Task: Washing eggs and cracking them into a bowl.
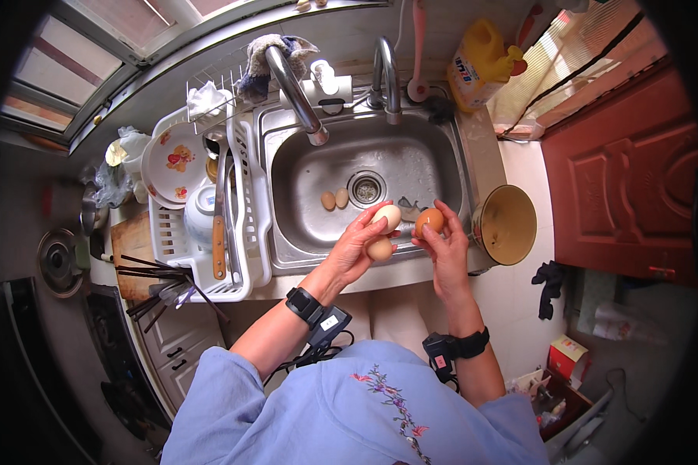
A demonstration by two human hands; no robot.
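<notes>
Above the front rim of a stainless steel sink, my left hand holds two eggs. One is a pale egg near the fingertips; the other, a light brown egg, rests lower at the palm. A darker brown egg is gripped between the thumb and fingers of my right hand. Two small brown eggs, a left one and a right one, lie on the sink floor beside the drain strainer. A greyish scrap lies partly hidden behind my hands.
Two chrome faucets, a left one and a right one, reach over the sink. A white dish rack with bowls and a wooden-handled knife stands left. At right are a round enamel-like basin and a yellow jug.
</notes>
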